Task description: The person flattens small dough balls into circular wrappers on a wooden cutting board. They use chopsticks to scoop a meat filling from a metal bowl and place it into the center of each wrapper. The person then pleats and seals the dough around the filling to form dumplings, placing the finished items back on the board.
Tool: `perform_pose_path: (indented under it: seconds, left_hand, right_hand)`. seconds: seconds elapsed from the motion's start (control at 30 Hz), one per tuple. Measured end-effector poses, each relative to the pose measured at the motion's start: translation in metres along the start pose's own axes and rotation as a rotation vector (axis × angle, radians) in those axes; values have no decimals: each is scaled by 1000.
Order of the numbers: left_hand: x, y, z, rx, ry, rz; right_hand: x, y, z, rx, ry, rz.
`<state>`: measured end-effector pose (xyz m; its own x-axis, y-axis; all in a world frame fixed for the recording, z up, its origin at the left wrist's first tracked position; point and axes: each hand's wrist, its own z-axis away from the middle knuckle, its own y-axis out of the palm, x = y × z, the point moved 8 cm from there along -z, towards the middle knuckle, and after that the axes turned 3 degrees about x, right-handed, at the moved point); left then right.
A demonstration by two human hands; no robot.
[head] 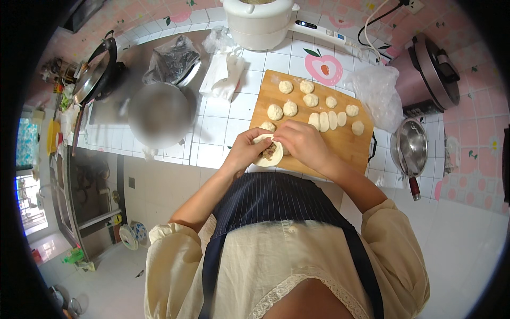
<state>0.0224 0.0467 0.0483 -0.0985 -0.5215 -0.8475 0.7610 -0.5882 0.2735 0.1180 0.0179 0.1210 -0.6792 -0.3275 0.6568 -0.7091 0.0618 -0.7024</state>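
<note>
A round dough wrapper [274,160] with minced filling [268,152] lies in my left hand [246,149], near the front left edge of a wooden cutting board [342,153]. My right hand [301,140] pinches the upper rim of the same wrapper, its fingertips meeting my left thumb. Several round dough balls [290,108] sit on the board behind my hands. Beside them, several flattened oval dough pieces [332,120] stand in a row. Part of another dough ball [267,126] shows just behind my left fingers.
A white electric pot [259,28] stands behind the board. On the right are a plastic bag [378,93], a rice cooker [422,75] and a metal bowl [412,139] with a red-handled utensil [414,187]. Leftward are white paper [223,75], a blurred round object [159,115] and a lidded pan [93,75].
</note>
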Motion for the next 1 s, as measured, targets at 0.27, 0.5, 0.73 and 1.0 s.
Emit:
perform_pose_path:
  seconds: [0.27,0.5,0.73,1.0]
  left_hand:
    - [-11,-9,-9,-22,94,-10]
    - [-11,-9,-11,-123,83,-6]
    - [-8,-16,-17,-60,135,-108]
    - [-15,-12,-16,-61,201,-234]
  right_hand:
    - [-15,-1,-12,-25,19,-88]
    - [-27,4,-13,5,69,-81]
    - [-6,-8,-17,-46,-98,-47]
    - [-19,3,-14,-2,6,-41]
